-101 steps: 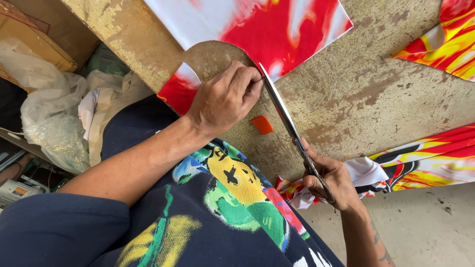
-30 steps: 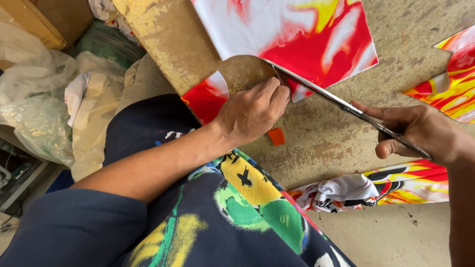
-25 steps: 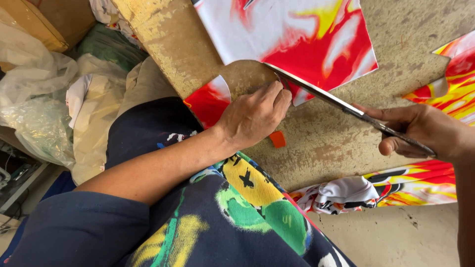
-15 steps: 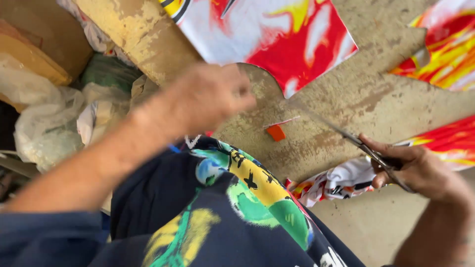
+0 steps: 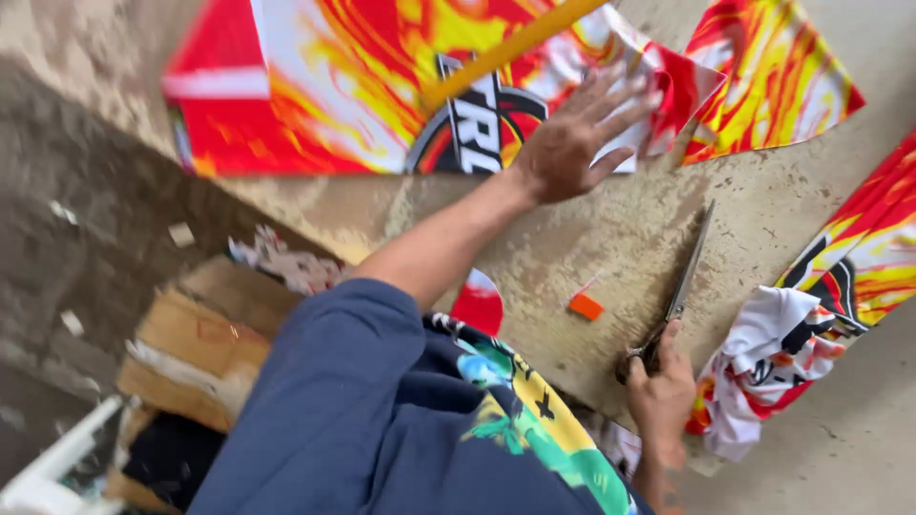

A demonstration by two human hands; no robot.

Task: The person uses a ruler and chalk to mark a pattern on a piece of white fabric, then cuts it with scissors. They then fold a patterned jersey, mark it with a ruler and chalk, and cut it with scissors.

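Printed fabric (image 5: 315, 105) being shifted between cuts, scissors (image 5: 679, 291) parked.

Flame-patterned in red, yellow and white, the sheet lies flat at the far side of the counter (image 5: 572, 238), with the left hand (image 5: 572, 143) spread open on its near edge, fingers splayed, gripping nothing. The right hand (image 5: 660, 391) is closed round the scissors' handles (blades together, resting on the counter). Next, I judge, the cloth needs squaring before cutting.
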